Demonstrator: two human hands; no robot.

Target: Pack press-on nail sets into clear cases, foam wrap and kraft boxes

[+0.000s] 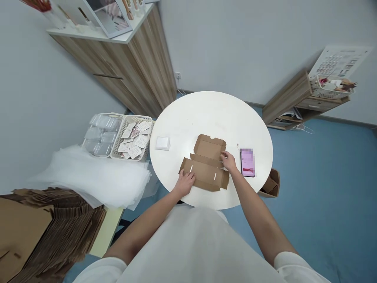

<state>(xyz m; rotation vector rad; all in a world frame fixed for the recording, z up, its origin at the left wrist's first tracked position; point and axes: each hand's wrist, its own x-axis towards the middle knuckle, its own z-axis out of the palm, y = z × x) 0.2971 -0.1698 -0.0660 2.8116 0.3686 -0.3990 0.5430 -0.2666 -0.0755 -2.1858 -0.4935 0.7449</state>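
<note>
An unfolded brown cardboard mailer box [203,171] lies on the round white table [173,118], its lid panel away from me. Two short white strips show on its nearer panel. My left hand [185,184] rests on the left end of that panel, fingers spread and lying on the board. At the lid's right side, my right hand [229,161] pinches the box's edge between thumb and fingers. Right of that hand lies a phone [247,163] with a pink screen. A small white packet [163,143] sits near the table's left edge.
Left of the table stand a white basket of printed cards [134,141] and a basket of clear plastic boxes [101,133]. White foam sheets [97,173] and stacked flat cardboard [73,232] lie nearer. An open carton [272,184] stands on the floor at right.
</note>
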